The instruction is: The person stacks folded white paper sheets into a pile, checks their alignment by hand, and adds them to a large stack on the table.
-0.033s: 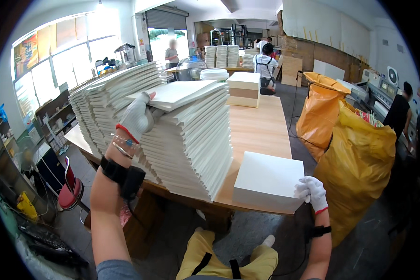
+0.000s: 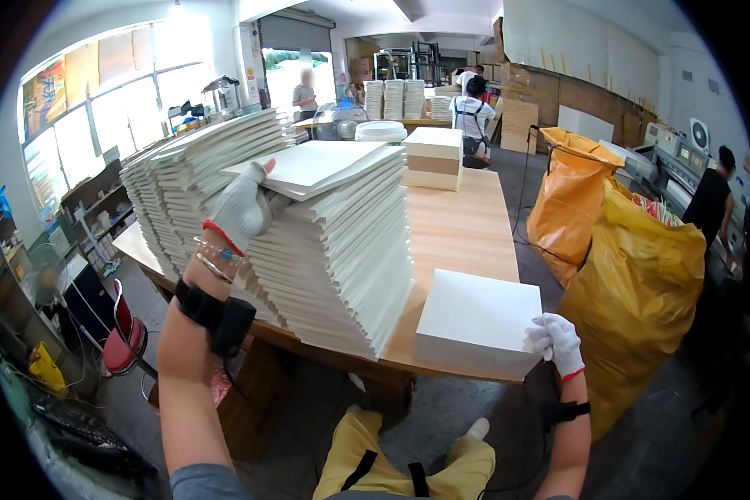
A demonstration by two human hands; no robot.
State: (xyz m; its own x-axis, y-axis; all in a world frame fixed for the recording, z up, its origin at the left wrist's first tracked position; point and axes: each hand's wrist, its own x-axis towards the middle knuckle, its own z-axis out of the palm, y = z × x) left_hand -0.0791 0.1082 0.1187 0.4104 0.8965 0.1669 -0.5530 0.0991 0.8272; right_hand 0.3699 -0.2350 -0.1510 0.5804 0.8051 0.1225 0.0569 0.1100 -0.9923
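Left hand: gloved, gripping the top sheet of the leaning stack at the desk's near-left side.
Right hand: gloved, fingers closed on the corner of a white block at the near edge.
Progress: block squared up; most of the stack appears unmoved.
Hidden: left fingertips under the sheet; rear stacks partly covered.

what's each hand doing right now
Left hand: gripping the top white sheets of the leaning stack.
Right hand: closed on the corner of the white box.
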